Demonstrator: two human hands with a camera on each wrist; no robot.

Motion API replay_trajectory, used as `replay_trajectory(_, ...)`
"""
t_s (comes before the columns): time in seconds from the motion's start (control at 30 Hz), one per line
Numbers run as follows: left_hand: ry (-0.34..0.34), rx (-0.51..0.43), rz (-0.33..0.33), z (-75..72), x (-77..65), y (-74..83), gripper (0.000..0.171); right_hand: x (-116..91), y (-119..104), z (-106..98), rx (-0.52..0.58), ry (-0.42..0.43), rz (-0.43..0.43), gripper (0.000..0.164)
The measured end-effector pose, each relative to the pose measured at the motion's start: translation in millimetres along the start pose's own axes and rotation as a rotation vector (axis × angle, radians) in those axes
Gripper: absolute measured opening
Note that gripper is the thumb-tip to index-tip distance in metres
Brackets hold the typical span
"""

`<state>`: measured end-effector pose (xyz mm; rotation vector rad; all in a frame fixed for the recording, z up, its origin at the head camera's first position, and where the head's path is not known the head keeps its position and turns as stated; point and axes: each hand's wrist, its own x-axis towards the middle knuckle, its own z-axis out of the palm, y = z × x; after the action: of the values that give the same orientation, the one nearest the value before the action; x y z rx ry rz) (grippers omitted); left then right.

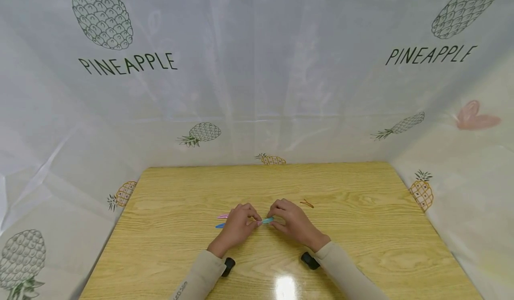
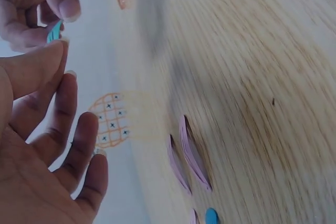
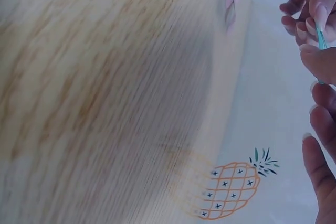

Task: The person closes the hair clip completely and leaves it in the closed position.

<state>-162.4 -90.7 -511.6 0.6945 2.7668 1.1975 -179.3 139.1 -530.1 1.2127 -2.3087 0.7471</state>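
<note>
A teal snap hair clip (image 1: 267,220) is held between both hands over the table, in front of the person. My left hand (image 1: 237,225) pinches one end between thumb and forefinger; its other fingers spread loosely in the left wrist view. My right hand (image 1: 296,223) pinches the other end of the clip (image 3: 321,39). To the left of the left hand lie pink hair clips (image 2: 194,156) and a blue hair clip (image 1: 220,225), partly hidden by that hand in the head view. Beyond the right hand sits an orange-brown hair clip (image 1: 307,203), its two arms spread apart.
The wooden table (image 1: 353,193) ends at a white sheet (image 1: 257,77) printed with pineapples, which rises behind and along both sides. A black wrist device (image 1: 228,267) shows at the left sleeve and another black device (image 1: 309,260) at the right sleeve.
</note>
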Motion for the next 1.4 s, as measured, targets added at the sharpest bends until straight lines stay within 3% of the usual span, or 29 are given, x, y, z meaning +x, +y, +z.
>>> replay_trajectory(0.1, -0.015, -0.048, -0.006, -1.8, -0.3, -0.2, 0.008, 1, 1, 1, -0.019, 0.004, -0.015, 0.034)
replay_trajectory(0.2, -0.002, -0.027, 0.002, -1.9, -1.7, -1.2, 0.002, 1, 1, 3, -0.039, 0.008, -0.019, 0.032)
replay_trajectory(0.27, 0.032, 0.037, 0.02, -1.3, -3.2, -2.2, 0.013, 2, 2, 5, -0.052, 0.008, -0.01, 0.031)
replay_trajectory(0.37, 0.102, 0.204, 0.072, 0.1, -4.7, -4.9, 0.029, 3, 2, 7, -0.078, 0.0, 0.024, 0.028)
replay_trajectory(0.5, 0.158, 0.41, 0.139, 0.8, -3.5, -8.2, 0.031, 5, 1, 10, -0.096, -0.013, 0.074, 0.023)
replay_trajectory(0.77, 0.144, 0.559, 0.163, 1.7, 6.1, -12.5, 0.012, 15, 0, 23, -0.087, -0.037, 0.138, 0.02)
replay_trajectory(1.03, 0.132, 0.692, 0.129, 5.2, 15.4, -23.5, 0.011, 24, 1, 36, -0.088, -0.103, 0.276, 0.015)
replay_trajectory(1.4, 0.081, 0.738, 0.106, 13.3, 26.7, -30.0, 0.007, 30, 4, 50, -0.036, -0.175, 0.414, 0.008)
